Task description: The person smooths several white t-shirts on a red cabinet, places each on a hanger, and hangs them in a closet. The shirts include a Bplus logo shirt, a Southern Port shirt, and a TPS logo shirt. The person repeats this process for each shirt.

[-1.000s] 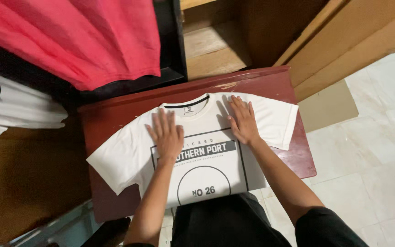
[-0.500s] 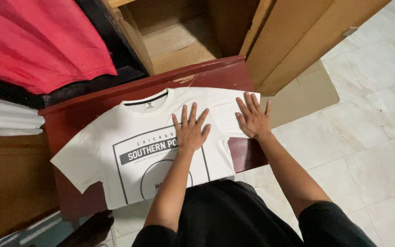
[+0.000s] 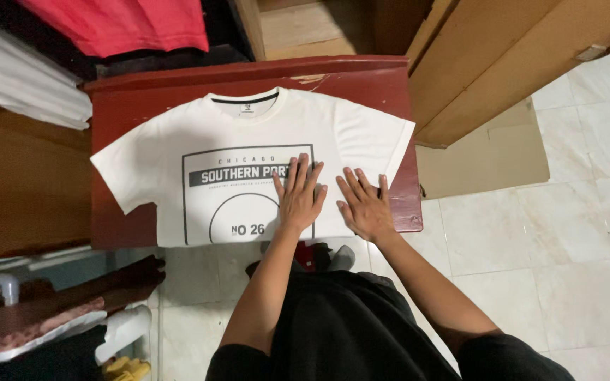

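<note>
Both hands lie flat and open, fingers spread and gripping nothing, pressed palm-down on a white T-shirt (image 3: 248, 159) near the centre of the frame. The left hand (image 3: 301, 197) rests on the lower right corner of the shirt's black printed panel, its fingertips over the end of the dark lettered band; the right hand (image 3: 365, 206) sits just beside it, to the right, on the plain white cloth near the shirt's lower right edge — the two hands close but not touching. The shirt is spread front-up, collar toward the top of the frame and both short sleeves out to the sides, on a dark red table (image 3: 142, 106) that it nearly covers. In the upper left of the frame lie a red garment (image 3: 128, 25) and, below it, a stack of folded white clothes (image 3: 22, 88). In the upper right lean brown cardboard sheets (image 3: 503, 63) — below them, pale floor tiles (image 3: 566, 247).
</note>
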